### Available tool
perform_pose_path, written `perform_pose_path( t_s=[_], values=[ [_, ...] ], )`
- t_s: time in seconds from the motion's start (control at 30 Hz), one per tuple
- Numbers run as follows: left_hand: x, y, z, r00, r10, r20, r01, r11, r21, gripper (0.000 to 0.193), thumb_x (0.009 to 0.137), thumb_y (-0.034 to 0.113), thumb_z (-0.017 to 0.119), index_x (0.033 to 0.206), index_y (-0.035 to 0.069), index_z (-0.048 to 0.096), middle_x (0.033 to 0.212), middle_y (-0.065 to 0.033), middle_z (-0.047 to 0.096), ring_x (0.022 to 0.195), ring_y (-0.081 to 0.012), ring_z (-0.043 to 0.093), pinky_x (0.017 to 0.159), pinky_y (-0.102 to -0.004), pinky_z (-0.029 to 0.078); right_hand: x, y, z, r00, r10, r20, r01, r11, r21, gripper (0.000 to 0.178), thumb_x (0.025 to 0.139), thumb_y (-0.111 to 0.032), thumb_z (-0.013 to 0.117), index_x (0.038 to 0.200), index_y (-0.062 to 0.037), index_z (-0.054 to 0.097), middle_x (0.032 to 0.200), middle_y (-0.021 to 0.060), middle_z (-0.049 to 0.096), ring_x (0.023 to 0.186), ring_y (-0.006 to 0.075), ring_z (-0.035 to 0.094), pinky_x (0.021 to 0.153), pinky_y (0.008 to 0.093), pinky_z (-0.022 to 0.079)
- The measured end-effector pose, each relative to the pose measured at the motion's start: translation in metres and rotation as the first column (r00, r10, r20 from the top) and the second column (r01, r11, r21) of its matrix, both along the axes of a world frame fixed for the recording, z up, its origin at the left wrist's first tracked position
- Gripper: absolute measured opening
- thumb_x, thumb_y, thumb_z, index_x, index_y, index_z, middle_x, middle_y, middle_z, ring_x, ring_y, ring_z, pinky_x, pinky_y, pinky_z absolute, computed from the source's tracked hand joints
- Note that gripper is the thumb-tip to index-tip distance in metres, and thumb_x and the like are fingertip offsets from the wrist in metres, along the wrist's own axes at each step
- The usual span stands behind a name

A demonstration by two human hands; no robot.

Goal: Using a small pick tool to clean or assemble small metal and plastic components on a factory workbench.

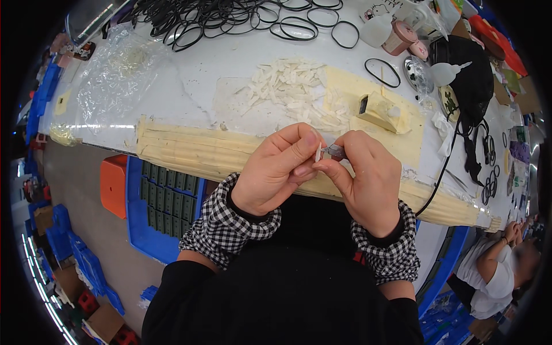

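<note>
My left hand (270, 169) is closed, pinching a small white strip (318, 153) upright between thumb and fingers. Close beside it, my right hand (372, 175) grips a small grey metallic piece (335, 151) between thumb and forefinger; its exact kind is too small to make out. The tip of the grey piece meets or nearly meets the strip. Both hands are over the table's near edge. Just beyond them lies a loose pile of similar white strips (287, 83), some spread onto a pale yellow sheet (351, 86).
A yellow-taped block (380, 112) stands on the sheet. Black rings (230, 20) heap at the back, clear plastic bags (118, 72) lie left, and a black cable (440, 178) hangs at right. Below left are an orange stool (114, 185) and a blue crate (135, 230). Another person (491, 270) sits at right.
</note>
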State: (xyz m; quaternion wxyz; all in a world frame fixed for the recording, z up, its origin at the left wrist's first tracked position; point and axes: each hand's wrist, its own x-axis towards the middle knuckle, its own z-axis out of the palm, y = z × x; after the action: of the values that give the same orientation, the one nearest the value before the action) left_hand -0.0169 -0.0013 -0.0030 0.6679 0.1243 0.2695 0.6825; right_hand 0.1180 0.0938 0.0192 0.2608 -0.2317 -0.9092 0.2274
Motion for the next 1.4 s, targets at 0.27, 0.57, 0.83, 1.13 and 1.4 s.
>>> perform_pose_path(
  t_s=[0.27, 0.57, 0.83, 1.13, 1.4],
  values=[
    [0.001, 0.0, 0.001, 1.0, 0.018, -0.012, -0.018, 1.0, 0.015, 0.018, 0.098, 0.019, 0.048, 0.091, 0.003, 0.054, 0.073, 0.002, 0.049, 0.06, -0.0032, 0.036, 0.057, -0.0181, 0.033, 0.001, -0.001, 0.002, 0.999, 0.001, 0.039, -0.001, 1.0, 0.018, 0.033, 0.077, -0.04, 0.066, 0.075, -0.0094, 0.053, 0.064, 0.0039, 0.048, 0.058, 0.0227, 0.053, 0.05, 0.0334, 0.041],
    [0.002, -0.001, 0.002, 1.0, 0.025, 0.0, -0.025, 1.0, 0.018, 0.019, 0.098, 0.02, 0.048, 0.09, 0.004, 0.054, 0.073, 0.0023, 0.048, 0.06, -0.0031, 0.036, 0.057, -0.0183, 0.033, 0.0, -0.001, 0.004, 1.0, -0.002, 0.026, 0.001, 1.0, 0.029, 0.032, 0.077, -0.037, 0.067, 0.075, -0.0083, 0.052, 0.064, 0.0051, 0.046, 0.058, 0.0235, 0.051, 0.05, 0.0335, 0.04],
    [0.003, -0.001, 0.002, 1.0, 0.021, -0.013, -0.021, 1.0, 0.01, 0.017, 0.098, 0.02, 0.049, 0.091, 0.005, 0.054, 0.073, 0.0024, 0.048, 0.06, -0.003, 0.036, 0.057, -0.0179, 0.033, 0.002, -0.001, 0.007, 0.997, 0.033, 0.076, -0.035, 0.999, 0.021, 0.033, 0.077, -0.039, 0.067, 0.076, -0.009, 0.054, 0.063, 0.0042, 0.047, 0.056, 0.0222, 0.052, 0.049, 0.0333, 0.041],
    [-0.011, 0.001, 0.001, 0.993, 0.109, -0.047, -0.111, 0.992, -0.054, 0.025, 0.099, 0.024, 0.042, 0.088, 0.003, 0.05, 0.075, -0.0031, 0.049, 0.057, -0.0059, 0.034, 0.053, -0.019, 0.031, 0.017, 0.017, -0.005, 0.974, -0.227, -0.004, 0.223, 0.962, -0.157, 0.018, 0.075, -0.012, 0.071, 0.084, -0.0061, 0.058, 0.073, 0.0061, 0.056, 0.062, 0.0219, 0.059, 0.054, 0.0306, 0.045],
    [-0.011, 0.001, -0.006, 0.977, 0.168, 0.128, -0.17, 0.985, 0.001, 0.021, 0.097, 0.018, 0.039, 0.096, 0.0, 0.051, 0.09, -0.0078, 0.055, 0.066, -0.0116, 0.043, 0.054, -0.0223, 0.033, 0.009, 0.014, -0.024, 0.98, -0.172, 0.1, 0.178, 0.983, -0.052, 0.023, 0.071, -0.005, 0.069, 0.09, -0.0081, 0.057, 0.081, 0.0055, 0.057, 0.066, 0.0231, 0.06, 0.055, 0.0324, 0.046]
  ],
)
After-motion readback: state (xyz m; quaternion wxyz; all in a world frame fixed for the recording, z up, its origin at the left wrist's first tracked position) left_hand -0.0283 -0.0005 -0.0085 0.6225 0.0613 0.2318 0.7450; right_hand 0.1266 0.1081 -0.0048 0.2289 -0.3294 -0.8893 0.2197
